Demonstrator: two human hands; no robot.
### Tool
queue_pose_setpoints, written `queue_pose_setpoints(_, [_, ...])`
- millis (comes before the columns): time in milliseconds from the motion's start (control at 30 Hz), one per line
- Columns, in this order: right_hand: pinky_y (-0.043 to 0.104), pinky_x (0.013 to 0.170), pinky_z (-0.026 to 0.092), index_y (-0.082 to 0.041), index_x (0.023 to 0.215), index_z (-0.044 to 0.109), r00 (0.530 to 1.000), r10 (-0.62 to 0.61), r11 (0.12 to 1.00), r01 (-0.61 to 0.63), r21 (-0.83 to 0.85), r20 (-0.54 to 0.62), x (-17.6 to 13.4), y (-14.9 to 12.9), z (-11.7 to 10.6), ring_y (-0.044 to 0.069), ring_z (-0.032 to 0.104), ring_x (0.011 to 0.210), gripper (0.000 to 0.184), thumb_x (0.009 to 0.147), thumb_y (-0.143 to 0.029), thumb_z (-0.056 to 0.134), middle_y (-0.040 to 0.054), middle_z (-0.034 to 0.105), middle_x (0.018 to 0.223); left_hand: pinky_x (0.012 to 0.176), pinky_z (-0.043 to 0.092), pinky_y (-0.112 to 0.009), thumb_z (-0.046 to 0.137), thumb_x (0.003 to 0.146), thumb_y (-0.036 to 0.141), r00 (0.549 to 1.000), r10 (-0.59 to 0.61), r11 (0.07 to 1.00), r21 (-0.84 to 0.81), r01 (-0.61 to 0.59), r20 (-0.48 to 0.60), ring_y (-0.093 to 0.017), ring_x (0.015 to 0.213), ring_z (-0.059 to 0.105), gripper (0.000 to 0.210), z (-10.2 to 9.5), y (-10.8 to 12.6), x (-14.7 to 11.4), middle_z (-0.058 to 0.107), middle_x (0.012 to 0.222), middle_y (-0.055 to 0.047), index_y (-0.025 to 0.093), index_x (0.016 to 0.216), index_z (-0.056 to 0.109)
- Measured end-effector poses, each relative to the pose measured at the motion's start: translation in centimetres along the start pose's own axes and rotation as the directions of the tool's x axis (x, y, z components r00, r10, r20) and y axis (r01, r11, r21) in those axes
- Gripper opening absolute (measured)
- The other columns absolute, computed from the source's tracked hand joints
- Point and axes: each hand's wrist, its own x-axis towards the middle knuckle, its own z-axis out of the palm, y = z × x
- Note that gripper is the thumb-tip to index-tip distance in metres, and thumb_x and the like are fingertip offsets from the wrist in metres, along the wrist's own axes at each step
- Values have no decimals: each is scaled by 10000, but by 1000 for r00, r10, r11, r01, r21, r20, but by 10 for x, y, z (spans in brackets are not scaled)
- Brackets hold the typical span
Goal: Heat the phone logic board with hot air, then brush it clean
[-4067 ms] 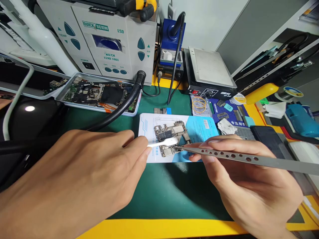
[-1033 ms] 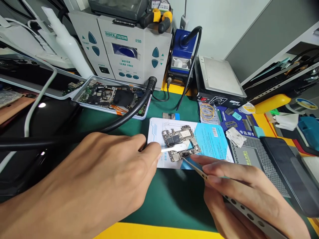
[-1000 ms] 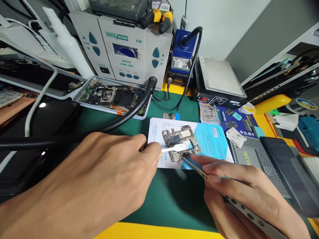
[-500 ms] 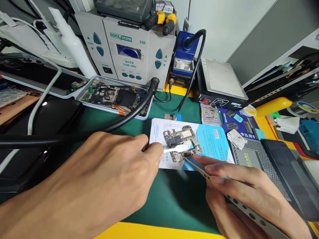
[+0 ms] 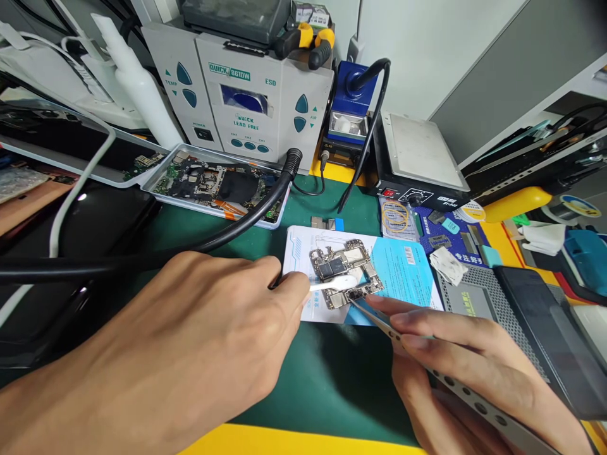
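A phone circuit board (image 5: 355, 255) lies on a white and blue printed card (image 5: 403, 272). My left hand (image 5: 237, 316) is closed around the thin white stick of a cotton swab (image 5: 342, 282), whose thick white tip rests over the middle of the board. Held between the fingers of my right hand (image 5: 455, 354) is a pair of metal tweezers (image 5: 459, 388) with holes along the body. The tweezer points reach the lower edge of the board, by small dark parts; whether they grip anything there is too small to tell.
Behind stands a hot air station (image 5: 246, 88), its black hose (image 5: 237, 230) running left past my left hand. A tray of circuit boards (image 5: 222, 189) sits before it. To the right are a heating plate (image 5: 422, 151), a dark phone (image 5: 545, 341) and a crumpled white paper (image 5: 448, 265).
Both hands, the swab and the tweezers stay nearly in place over the board. The whole view has shifted very slightly.
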Motion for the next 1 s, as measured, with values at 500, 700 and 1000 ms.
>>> queue_pose_setpoints(500, [351,853,824,-335,1074,806,942,227,974,-216,73,-248,12,-18,8,234,921,932,167,1179,-463,821,14,862,1023,704,122,-466,578,882,17,1000,-17,1000,-13,17,0,-284,573,503,306,0,0,0,570,719,2,315,885,505])
queue_pose_setpoints(700, [383,735,804,-300,1009,849,938,173,980,-133,147,-301,31,-12,11,270,917,876,304,937,-5,871,-1,864,906,742,95,-444,585,885,-8,1000,11,1000,9,-12,25,-258,600,490,318,1,-3,-4,578,741,5,297,920,502])
queue_pose_setpoints(1000, [387,646,772,-276,1025,887,921,135,969,-46,241,-366,33,-6,20,260,873,781,336,859,16,890,-10,868,848,723,135,-429,581,889,6,1000,23,999,32,-24,14,-290,570,537,325,-1,-4,-3,573,743,13,315,945,499])
